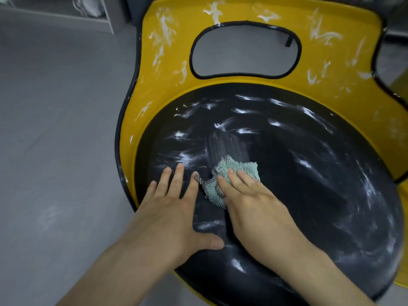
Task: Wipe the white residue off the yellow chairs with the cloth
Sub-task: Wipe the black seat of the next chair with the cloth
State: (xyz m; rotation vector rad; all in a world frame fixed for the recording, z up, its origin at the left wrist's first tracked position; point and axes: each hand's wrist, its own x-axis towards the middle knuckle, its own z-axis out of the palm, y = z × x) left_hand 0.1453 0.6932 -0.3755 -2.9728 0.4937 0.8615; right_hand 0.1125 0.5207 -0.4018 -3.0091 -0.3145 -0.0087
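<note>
A yellow chair with a round black seat fills the view. White residue streaks both the seat and the yellow backrest. A crumpled teal cloth with a checkered edge lies on the left part of the seat. My right hand presses flat on the cloth with its fingers straight. Just left of the cloth, my left hand rests flat on the seat, fingers spread; its index finger touches the cloth's checkered corner. A smeared, partly wiped patch lies just beyond the cloth.
Grey floor stretches to the left of the chair, with a faint white smudge on it. A grey shelf unit stands at the far left. Part of another yellow object shows at the right edge.
</note>
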